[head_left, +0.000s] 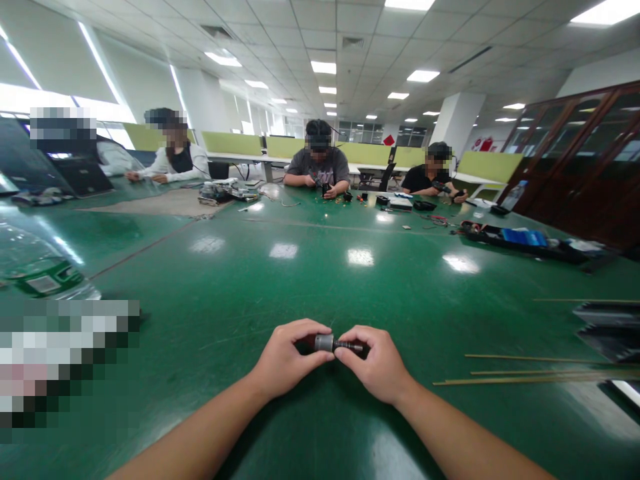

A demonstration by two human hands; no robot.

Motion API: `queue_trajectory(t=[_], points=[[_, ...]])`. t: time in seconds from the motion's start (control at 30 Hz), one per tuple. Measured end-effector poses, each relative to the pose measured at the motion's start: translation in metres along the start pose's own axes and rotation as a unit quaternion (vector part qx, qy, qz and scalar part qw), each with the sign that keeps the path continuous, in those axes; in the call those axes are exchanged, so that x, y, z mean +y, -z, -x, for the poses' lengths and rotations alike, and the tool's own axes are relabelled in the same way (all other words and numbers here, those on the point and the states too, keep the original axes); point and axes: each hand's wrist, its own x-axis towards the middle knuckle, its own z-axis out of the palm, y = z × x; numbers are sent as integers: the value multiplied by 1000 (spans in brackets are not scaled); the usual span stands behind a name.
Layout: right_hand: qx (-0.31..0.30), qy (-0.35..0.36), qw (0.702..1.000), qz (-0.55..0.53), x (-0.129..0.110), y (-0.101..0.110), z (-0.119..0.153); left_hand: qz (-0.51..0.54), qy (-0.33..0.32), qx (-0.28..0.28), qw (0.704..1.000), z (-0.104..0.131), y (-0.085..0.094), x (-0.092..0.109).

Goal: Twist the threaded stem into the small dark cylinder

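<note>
Just above the green table, in the lower middle of the head view, is a small metal part: a silver-grey cylinder (325,343) with a dark, ringed shaft (352,346) lying sideways to its right. The thumb and fingers of my left hand (283,360) close around the cylinder from the left. My right hand (380,367) pinches the shaft near where it meets the cylinder, and the shaft's tip shows between thumb and palm. How the cylinder and shaft are joined is too small to tell.
Thin yellowish rods (520,381) and dark ridged pieces (610,327) lie at the right. A plastic bottle (47,267) is at the left, above a blurred-out item (60,353). Several people work across the green table (240,287), among electronic parts and a long black casing (520,239).
</note>
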Motion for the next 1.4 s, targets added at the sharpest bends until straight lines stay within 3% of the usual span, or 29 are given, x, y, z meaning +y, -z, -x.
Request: queue_trajectory(t=[1.4], points=[[5, 6, 1000, 13, -2, 1, 0, -10, -5, 6, 1000, -1, 1, 2]])
